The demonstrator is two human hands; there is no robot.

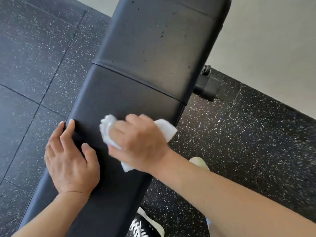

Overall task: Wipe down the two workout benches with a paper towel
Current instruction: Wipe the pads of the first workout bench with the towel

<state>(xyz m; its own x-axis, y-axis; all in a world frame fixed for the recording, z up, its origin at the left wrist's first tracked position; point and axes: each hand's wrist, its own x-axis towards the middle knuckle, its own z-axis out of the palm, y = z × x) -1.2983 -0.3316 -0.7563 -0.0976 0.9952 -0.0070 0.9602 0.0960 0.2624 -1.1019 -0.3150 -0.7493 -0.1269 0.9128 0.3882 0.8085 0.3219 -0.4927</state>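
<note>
So the floor is black rubber tile with white speckles, seams running across it, and a pale wall is seen far right. The bench is laid diagonally through the middle, from near left up to far right: black padding, split by a seam into a far pad and a near pad. The far pad is dotted with small dark specks or droplets; the near pad looks smooth. A black foot with a small wheel is tucked out from under the bench on the right side.

The right hand is pressed down on the near pad, fingers curled over a crumpled white towel. The towel is trapped between palm and pad, with bunched bits poking out on the left of the fingers, a flat corner sticking out right past the bench edge, and a small piece showing near the wrist.

The left hand is laid flat on the bench's left edge, fingers spread and relaxed, nothing held, just beside the towel hand but not touching it.

A black shoe with white laces is seen near the bottom, right of the bench.
</note>
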